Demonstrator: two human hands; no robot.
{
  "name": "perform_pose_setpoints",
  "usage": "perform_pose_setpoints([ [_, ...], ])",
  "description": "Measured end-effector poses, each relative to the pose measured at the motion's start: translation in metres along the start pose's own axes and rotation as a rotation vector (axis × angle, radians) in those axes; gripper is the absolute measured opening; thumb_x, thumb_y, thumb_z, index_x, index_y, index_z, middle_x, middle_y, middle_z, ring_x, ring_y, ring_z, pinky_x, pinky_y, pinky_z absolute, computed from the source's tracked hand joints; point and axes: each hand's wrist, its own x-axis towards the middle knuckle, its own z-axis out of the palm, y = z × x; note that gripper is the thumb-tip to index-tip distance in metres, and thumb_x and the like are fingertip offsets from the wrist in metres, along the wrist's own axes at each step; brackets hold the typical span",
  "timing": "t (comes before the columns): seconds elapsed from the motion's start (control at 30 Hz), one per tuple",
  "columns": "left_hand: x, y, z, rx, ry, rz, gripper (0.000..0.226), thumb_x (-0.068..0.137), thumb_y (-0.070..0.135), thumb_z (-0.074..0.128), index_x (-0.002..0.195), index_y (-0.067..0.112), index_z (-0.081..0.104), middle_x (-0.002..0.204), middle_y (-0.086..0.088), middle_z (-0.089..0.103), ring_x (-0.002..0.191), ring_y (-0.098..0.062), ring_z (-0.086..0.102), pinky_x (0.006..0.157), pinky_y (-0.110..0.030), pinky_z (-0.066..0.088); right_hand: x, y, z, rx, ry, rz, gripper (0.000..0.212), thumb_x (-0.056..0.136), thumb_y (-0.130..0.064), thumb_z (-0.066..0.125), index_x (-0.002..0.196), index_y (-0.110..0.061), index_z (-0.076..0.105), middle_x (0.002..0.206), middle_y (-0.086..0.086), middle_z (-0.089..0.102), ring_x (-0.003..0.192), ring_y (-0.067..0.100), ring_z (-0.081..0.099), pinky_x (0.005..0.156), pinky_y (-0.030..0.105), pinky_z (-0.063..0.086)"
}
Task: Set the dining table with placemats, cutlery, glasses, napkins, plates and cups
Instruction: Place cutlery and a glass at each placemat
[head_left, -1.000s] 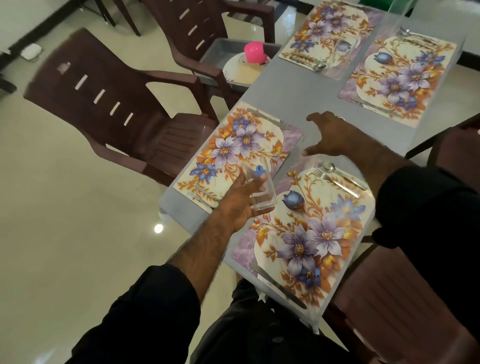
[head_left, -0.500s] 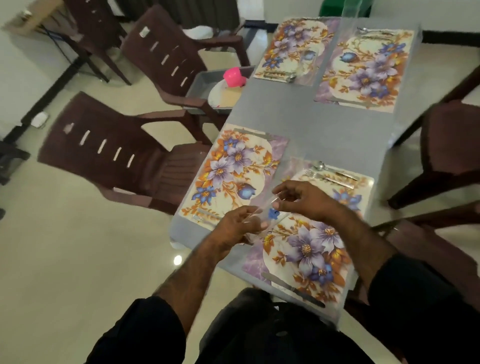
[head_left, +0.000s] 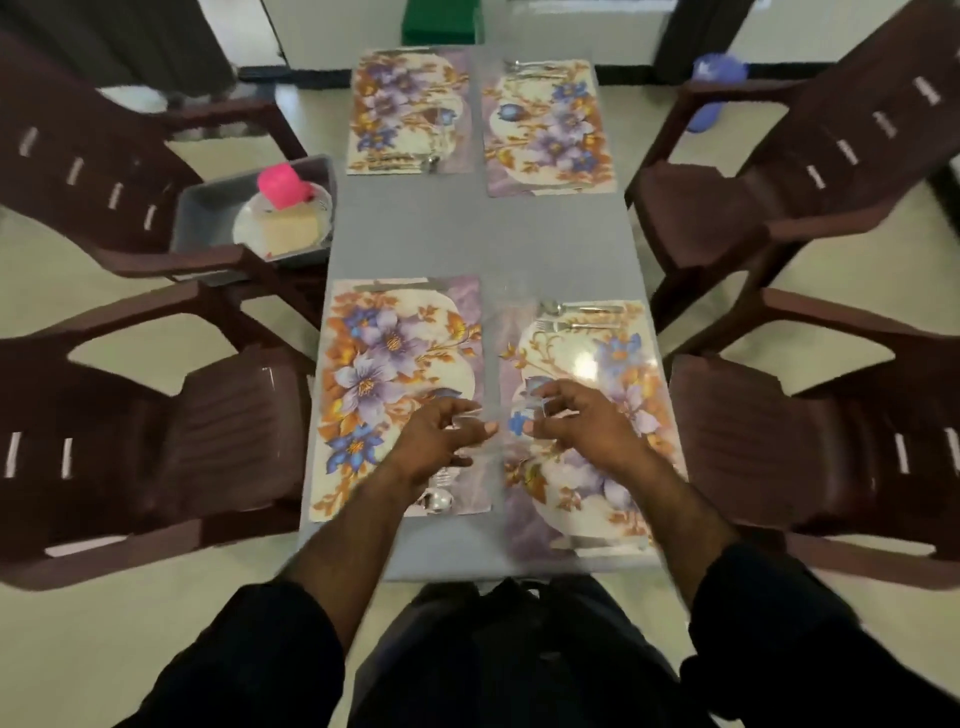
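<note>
Grey table (head_left: 483, 244) with 4 floral placemats (head_left: 400, 395); both hands' grip on a clear glass (head_left: 511, 415).

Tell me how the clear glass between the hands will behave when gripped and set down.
The glass is clear and smooth, so probably slippery and breakable. The left hand and right hand both pinch it, suggesting it's light. It looks tall and narrow, so may tip.
</note>
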Motion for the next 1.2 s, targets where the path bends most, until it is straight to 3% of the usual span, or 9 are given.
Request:
perform_pose_setpoints([
  [0.13,-0.016,0.003,-0.024,0.048,-0.054,0.012,0.047,0.079,0.024,0.096,0.120,0.019,0.075,0.115,-0.003,0.076,0.095,-0.016,0.075,0.074,-0.036,0.059,-0.046,0.004,0.039,0.100,0.144,0.015,0.045,0.078,-0.014,0.093,0.116,-0.019,0.071,0.098,0.009,0.069,0.075,0.015,0.067,0.062,0.030,0.057],
  [0.37,-0.039,-0.004,-0.032,0.012,-0.128,-0.005,0.065,0.061,0.030,0.097,0.119,0.013,0.074,0.117,-0.014,0.073,0.104,-0.026,0.074,0.081,-0.042,0.064,-0.091,0.021,0.066,0.181,0.304,0.023,0.047,0.076,-0.013,0.093,0.116,-0.015,0.070,0.101,0.018,0.069,0.077,0.016,0.067,0.066,0.039,0.060],
  [0.47,-0.053,-0.014,-0.037,0.061,-0.135,0.034,0.050,0.075,0.018,0.094,0.120,0.008,0.074,0.110,-0.009,0.076,0.098,-0.023,0.074,0.084,-0.045,0.063,-0.111,0.034,0.087,0.249,0.380,0.013,0.055,0.066,-0.019,0.099,0.113,-0.017,0.072,0.097,0.012,0.067,0.074,0.015,0.065,0.066,0.037,0.057],
  [0.53,-0.065,-0.021,-0.040,0.093,-0.130,0.050,0.036,0.087,0.011,0.088,0.119,0.006,0.073,0.106,-0.007,0.077,0.094,-0.022,0.074,0.077,-0.040,0.062,-0.128,0.046,0.102,0.279,0.447,0.001,0.062,0.054,-0.030,0.099,0.110,-0.023,0.074,0.098,0.007,0.068,0.077,0.017,0.066,0.071,0.040,0.060],
  [0.6,-0.079,-0.025,-0.048,0.075,-0.124,0.023,0.023,0.093,0.011,0.082,0.114,0.007,0.072,0.101,-0.007,0.076,0.090,-0.024,0.073,0.071,-0.034,0.062,-0.149,0.059,0.117,0.264,0.530,0.009,0.062,0.055,-0.031,0.101,0.111,-0.028,0.074,0.102,0.002,0.070,0.083,0.018,0.072,0.078,0.041,0.061],
  [0.83,-0.078,-0.004,-0.082,0.100,-0.114,0.001,0.009,0.098,0.016,0.077,0.101,0.010,0.071,0.087,-0.005,0.075,0.078,-0.023,0.071,0.075,-0.039,0.054,-0.179,0.056,0.139,0.046,0.809,0.099,0.058,0.071,-0.038,0.096,0.122,-0.033,0.068,0.110,-0.006,0.067,0.084,0.005,0.070,0.068,0.024,0.052],
  [1.07,-0.047,0.011,-0.114,0.227,-0.273,-0.058,0.016,0.101,0.019,0.073,0.108,0.005,0.069,0.091,-0.011,0.072,0.078,-0.027,0.068,0.067,-0.032,0.054,-0.135,0.024,0.188,-0.478,0.795,0.100,0.067,0.074,-0.034,0.090,0.134,-0.023,0.063,0.120,0.007,0.065,0.107,0.028,0.066,0.090,0.038,0.054],
  [1.2,-0.026,0.022,-0.136,0.261,-0.332,-0.079,0.011,0.100,0.021,0.072,0.104,0.011,0.071,0.094,-0.010,0.072,0.083,-0.027,0.069,0.067,-0.032,0.051,-0.109,0.003,0.205,-0.692,0.738,0.195,0.066,0.078,-0.039,0.085,0.137,-0.024,0.058,0.119,0.012,0.061,0.105,0.040,0.065,0.088,0.045,0.055],
])
